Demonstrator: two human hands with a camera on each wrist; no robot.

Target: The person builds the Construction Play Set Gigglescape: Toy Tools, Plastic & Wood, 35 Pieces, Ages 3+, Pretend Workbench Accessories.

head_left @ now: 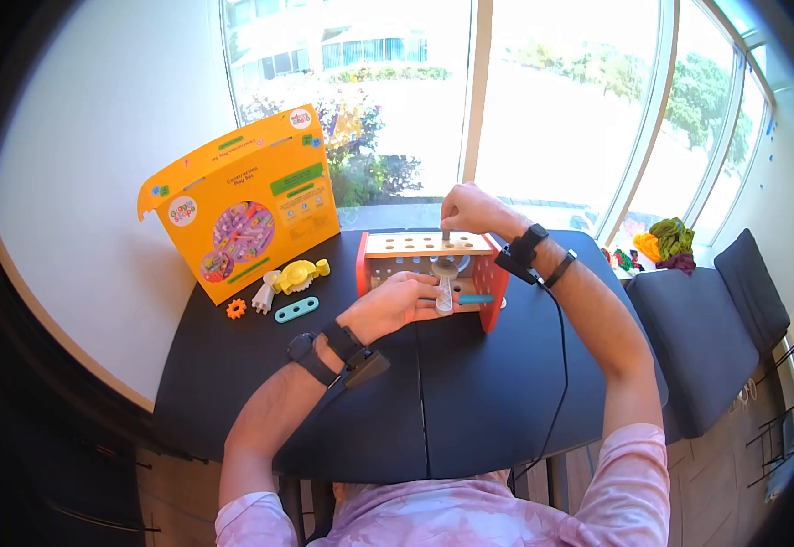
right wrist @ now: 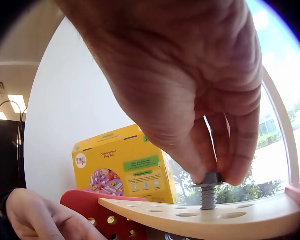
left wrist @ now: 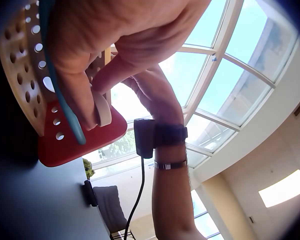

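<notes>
My right hand [head_left: 477, 210] pinches the head of a grey toy bolt [right wrist: 208, 195] from above. The bolt is upright, its threaded shaft at a hole in the pale wooden top board [right wrist: 160, 212] of a toy workbench with red side panels [head_left: 490, 292]. Lower, at the front of the bench, my left hand [head_left: 386, 306] holds a pale grey wrench-shaped toy [head_left: 445, 290] between thumb and fingers. A blue bar [head_left: 476, 299] is beside that toy, near the right red panel. In the left wrist view, the hand hides much of the toy.
Left of the bench lie an orange gear [head_left: 235, 309], a teal strip with holes [head_left: 297, 310], and yellow and white toy pieces [head_left: 298, 275]. Behind them stands a yellow box [head_left: 296, 196]. A cable [head_left: 561, 383] runs from the right wrist over the black table [head_left: 351, 419].
</notes>
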